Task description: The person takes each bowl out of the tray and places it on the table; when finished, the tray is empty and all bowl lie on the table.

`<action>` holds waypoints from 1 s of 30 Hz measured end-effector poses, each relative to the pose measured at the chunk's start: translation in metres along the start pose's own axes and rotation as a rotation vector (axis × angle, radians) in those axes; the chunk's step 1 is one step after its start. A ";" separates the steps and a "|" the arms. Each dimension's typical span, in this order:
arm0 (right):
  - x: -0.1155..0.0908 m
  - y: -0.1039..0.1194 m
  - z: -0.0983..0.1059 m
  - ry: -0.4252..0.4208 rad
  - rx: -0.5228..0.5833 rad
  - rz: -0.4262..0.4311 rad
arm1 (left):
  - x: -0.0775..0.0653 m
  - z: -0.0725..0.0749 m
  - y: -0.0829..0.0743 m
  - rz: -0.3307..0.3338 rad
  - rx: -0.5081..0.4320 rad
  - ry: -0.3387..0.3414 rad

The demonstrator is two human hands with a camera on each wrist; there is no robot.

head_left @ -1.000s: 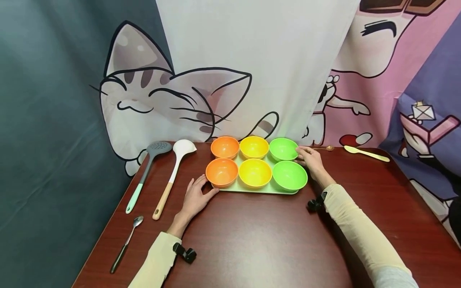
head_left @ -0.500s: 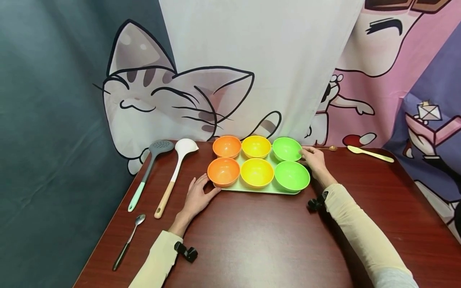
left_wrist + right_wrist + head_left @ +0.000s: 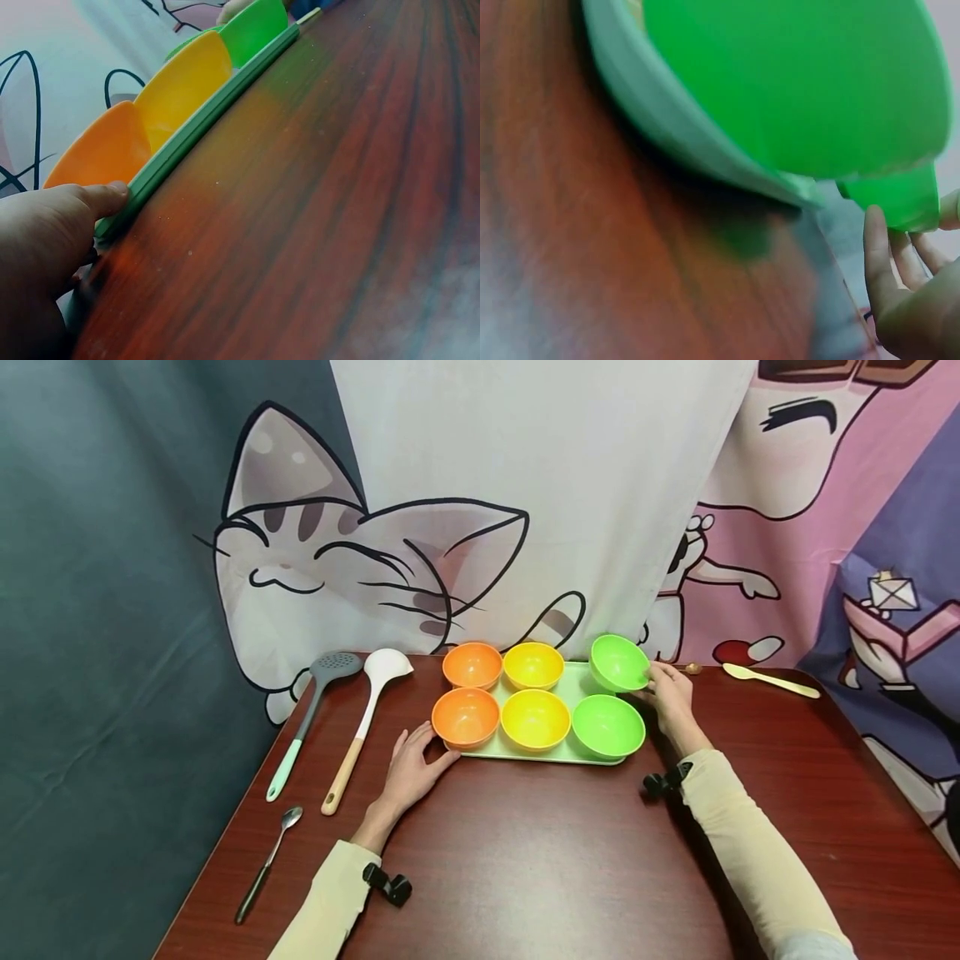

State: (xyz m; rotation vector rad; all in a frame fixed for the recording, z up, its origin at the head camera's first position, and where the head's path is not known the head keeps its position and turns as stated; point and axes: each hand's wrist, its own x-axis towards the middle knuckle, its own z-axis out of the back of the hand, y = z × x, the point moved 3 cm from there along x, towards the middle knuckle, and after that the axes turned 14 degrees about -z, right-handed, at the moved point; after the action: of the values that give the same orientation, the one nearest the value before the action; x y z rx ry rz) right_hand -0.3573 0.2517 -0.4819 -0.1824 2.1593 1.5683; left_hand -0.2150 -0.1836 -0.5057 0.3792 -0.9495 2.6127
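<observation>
My right hand [image 3: 673, 700] pinches the rim of the back green bowl [image 3: 618, 662], thumb on one side and fingers beneath. That bowl is tilted and lifted off the pale green tray [image 3: 577, 680]. Below it, the front green bowl [image 3: 609, 727] stays on the tray, and it looms large in the right wrist view. My left hand [image 3: 408, 770] grips the tray's near left corner, its thumb [image 3: 109, 196] on the edge beside the front orange bowl [image 3: 466, 718]. Two yellow bowls, the front yellow bowl [image 3: 536, 720] and the back yellow bowl [image 3: 533, 667], and a back orange bowl [image 3: 472, 667] sit on the tray.
To the left lie a grey slotted turner [image 3: 307, 718], a white ladle [image 3: 372, 710] and a small spoon [image 3: 268, 864]. A yellow knife [image 3: 771, 681] and a small gold spoon end [image 3: 693, 669] lie at the back right. A printed curtain [image 3: 465, 452] hangs behind the table.
My right hand has taken the back green bowl by its rim, raised it off the tray and moved it right, tilting it. My left hand stays at the tray corner.
</observation>
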 end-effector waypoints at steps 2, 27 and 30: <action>-0.001 -0.002 0.005 0.005 0.046 0.010 | 0.000 0.000 0.000 0.004 0.003 0.006; -0.012 -0.007 0.062 -0.200 0.209 0.113 | 0.001 0.003 -0.004 -0.006 -0.007 -0.008; -0.012 -0.010 0.065 -0.214 0.200 0.120 | 0.001 0.001 -0.003 -0.003 -0.008 0.002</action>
State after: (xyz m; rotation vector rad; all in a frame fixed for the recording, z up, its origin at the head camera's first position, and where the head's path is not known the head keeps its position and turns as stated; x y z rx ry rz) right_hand -0.3238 0.3064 -0.5011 0.1737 2.1714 1.3538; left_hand -0.2147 -0.1820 -0.5024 0.3756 -0.9575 2.6051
